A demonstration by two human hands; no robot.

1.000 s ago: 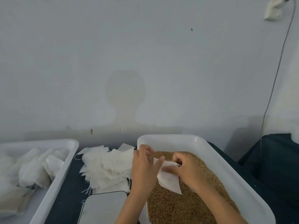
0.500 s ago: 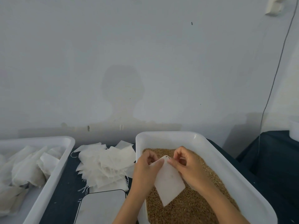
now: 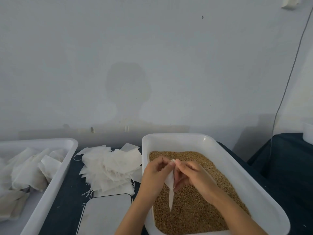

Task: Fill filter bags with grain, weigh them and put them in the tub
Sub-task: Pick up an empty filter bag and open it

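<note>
left hand [image 3: 155,173]: fingers pinch filter bag [image 3: 171,187] top, lower centre of the frame
right hand [image 3: 193,175]: fingers pinch same top
grain tub [image 3: 237,168]: beneath both hands

No readable text, label, brand, number or sign anywhere in view.
</note>
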